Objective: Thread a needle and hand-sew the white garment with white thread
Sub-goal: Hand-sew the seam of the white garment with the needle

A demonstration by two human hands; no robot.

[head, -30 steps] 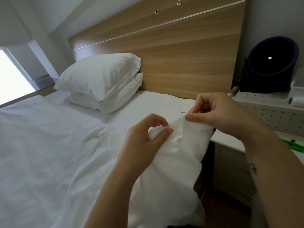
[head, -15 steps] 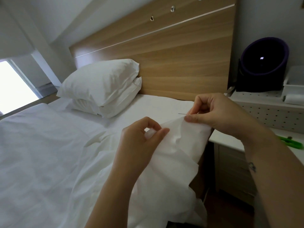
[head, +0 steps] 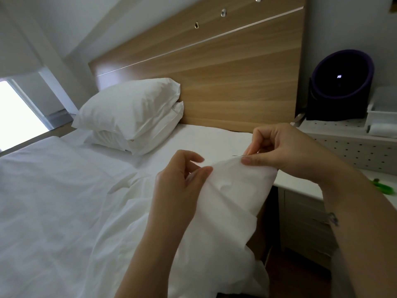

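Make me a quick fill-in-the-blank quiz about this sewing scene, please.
The left hand pinches the white garment; the right hand pinches a thin metal ____.
____ white pillows lie stacked by the wooden headboard.
The small tool on the bedside table is coloured ____.
Missing: needle; two; green.

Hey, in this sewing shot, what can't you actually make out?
Head view:
The white thread: too fine to see against the white garment.
The needle: only its tip shows; the right hand hides its eye.
The green tool: cut off by the right edge.
The dark device: lit display too small to read.
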